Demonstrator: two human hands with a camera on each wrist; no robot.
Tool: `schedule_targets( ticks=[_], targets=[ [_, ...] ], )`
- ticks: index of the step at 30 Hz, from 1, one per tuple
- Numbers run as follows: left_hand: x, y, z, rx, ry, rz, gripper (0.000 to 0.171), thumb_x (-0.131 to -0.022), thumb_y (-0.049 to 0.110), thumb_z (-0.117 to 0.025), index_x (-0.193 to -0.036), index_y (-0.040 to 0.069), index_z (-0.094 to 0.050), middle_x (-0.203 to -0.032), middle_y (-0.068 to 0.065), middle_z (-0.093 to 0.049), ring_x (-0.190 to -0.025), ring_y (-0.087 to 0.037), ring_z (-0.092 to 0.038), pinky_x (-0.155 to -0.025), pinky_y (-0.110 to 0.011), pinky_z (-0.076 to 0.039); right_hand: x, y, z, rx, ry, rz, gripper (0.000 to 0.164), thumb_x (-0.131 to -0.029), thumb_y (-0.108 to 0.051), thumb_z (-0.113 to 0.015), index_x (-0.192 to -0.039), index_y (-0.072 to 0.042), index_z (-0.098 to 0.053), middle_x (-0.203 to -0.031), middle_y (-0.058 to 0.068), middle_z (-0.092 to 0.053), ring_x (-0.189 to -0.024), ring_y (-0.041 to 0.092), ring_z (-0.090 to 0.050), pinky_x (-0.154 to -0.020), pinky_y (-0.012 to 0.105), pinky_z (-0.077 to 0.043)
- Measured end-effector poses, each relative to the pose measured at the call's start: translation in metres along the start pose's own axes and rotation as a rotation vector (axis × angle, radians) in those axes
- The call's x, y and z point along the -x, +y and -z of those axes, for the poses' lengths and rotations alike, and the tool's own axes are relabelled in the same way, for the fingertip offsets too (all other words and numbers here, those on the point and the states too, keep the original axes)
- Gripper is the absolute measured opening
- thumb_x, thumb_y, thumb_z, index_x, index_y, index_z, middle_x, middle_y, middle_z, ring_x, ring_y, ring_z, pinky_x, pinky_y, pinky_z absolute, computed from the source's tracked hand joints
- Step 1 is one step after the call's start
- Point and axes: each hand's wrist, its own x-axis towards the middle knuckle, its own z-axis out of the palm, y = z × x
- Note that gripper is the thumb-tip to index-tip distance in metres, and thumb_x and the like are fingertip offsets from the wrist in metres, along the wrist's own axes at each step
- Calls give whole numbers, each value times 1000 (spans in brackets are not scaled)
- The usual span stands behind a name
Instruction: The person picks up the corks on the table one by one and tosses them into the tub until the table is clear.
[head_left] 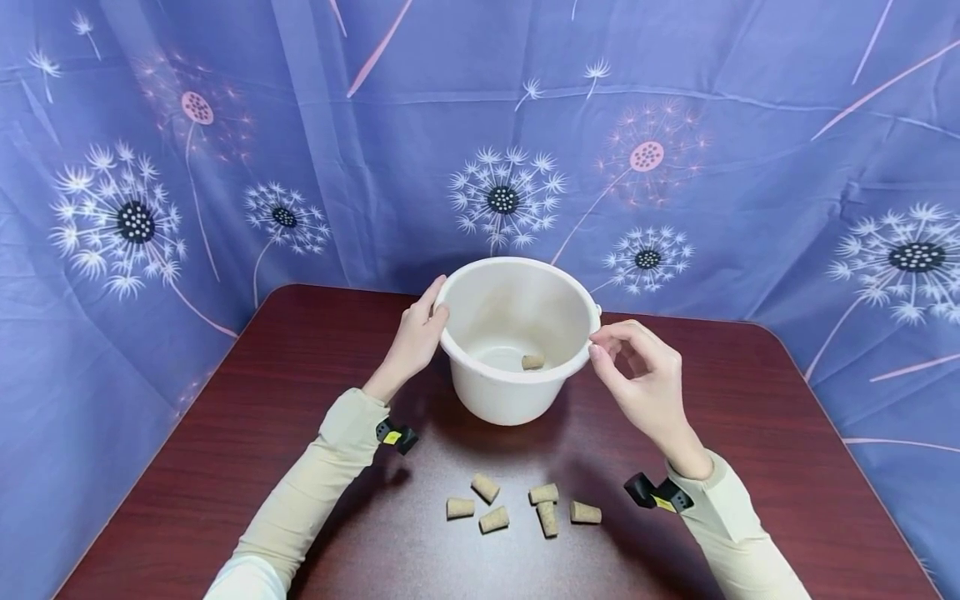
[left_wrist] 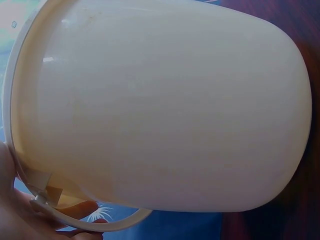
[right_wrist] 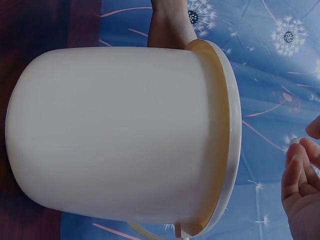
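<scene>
A white plastic bucket [head_left: 502,398] stands at the back middle of the table, its mouth facing me. My left hand [head_left: 415,337] grips the left side of its rim, near the handle's attachment; in the left wrist view the fingers are around the rim and the handle [left_wrist: 107,226]. One tapered cork [head_left: 533,362] lies on the bucket's floor. By the right rim hangs my right hand [head_left: 648,379], fingers loosely bent and thumb separate. In the right wrist view that hand [right_wrist: 302,187] is apart from the bucket, with nothing seen in it.
In front of the bucket, several corks [head_left: 485,487] lie scattered on the dark red table [head_left: 345,333]; two of them touch. A blue cloth with dandelion prints [head_left: 390,167] hangs behind and at the sides.
</scene>
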Motion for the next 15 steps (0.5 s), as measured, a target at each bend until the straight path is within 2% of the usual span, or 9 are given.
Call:
schedule_targets(
  ticks=[3, 6, 10, 15],
  targets=[
    [0, -1, 0, 4, -3, -3, 56, -99, 21, -37, -153, 13, -29, -155, -9, -34, -130, -23, -50, -104, -43, -43, 1, 1, 0, -9, 0, 14, 9, -76, 18, -61, -83, 14, -63, -79, 3, -60, -70, 6, -51, -59, 15, -42],
    [0, -1, 0, 4, 0, -6, 55, -99, 20, -37, -153, 13, -29, -155, -9, -35, -128, -23, -51, -103, -43, -44, 3, 2, 0, -25, 23, 66, 5, -76, 17, -61, -74, 13, -59, -74, 1, -57, -67, 6, -49, -57, 16, -38],
    [-1, -1, 0, 0, 6, -4, 55, -98, 21, -37, -153, 13, -30, -155, -9, -36, -128, -23, -52, -103, -42, -44, 5, 2, -2, -51, 65, 147, 18, -81, 8, -62, -64, 8, -53, -65, 5, -51, -65, 6, -45, -56, 18, -34],
    [-1, -1, 0, -2, 3, -2, 55, -99, 21, -37, -153, 14, -29, -155, -8, -34, -129, -23, -51, -103, -42, -44, 6, 0, -3, -65, 73, 177, 24, -83, 5, -61, -61, 4, -51, -62, 7, -49, -62, 5, -43, -56, 17, -32]
  ],
)
